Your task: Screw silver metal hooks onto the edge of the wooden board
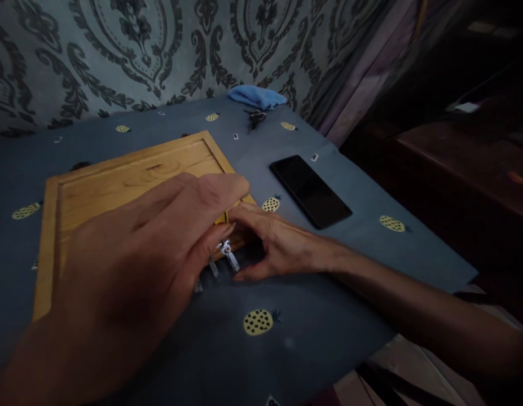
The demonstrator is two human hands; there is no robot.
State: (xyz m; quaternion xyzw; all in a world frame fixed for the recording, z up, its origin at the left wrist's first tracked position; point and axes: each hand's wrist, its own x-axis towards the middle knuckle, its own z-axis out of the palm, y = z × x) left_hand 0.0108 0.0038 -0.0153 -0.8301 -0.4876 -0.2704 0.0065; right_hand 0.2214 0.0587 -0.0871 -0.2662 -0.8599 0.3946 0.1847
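Note:
A wooden panel with a raised frame (134, 166) lies on the table, partly hidden by my hands. My left hand (138, 254), large and close to the camera, reaches over it. Its thumb and fingers are closed around a small yellow thing (221, 218), mostly hidden, at the panel's near right corner. My right hand (282, 242) curves around that corner, fingers on the upper side and thumb lower down. Between the hands, a shiny, pale clip-like piece (229, 256) sits at the panel's edge. Similar dim pieces (214, 269) show beside it, under my left hand.
A black phone (311, 192) lies right of the panel on the blue pineapple-print tablecloth (329, 316). Farther back are a small dark item, perhaps keys (255, 118), and a blue cloth (258, 97). A patterned curtain or wall covering (193, 51) rises behind the table.

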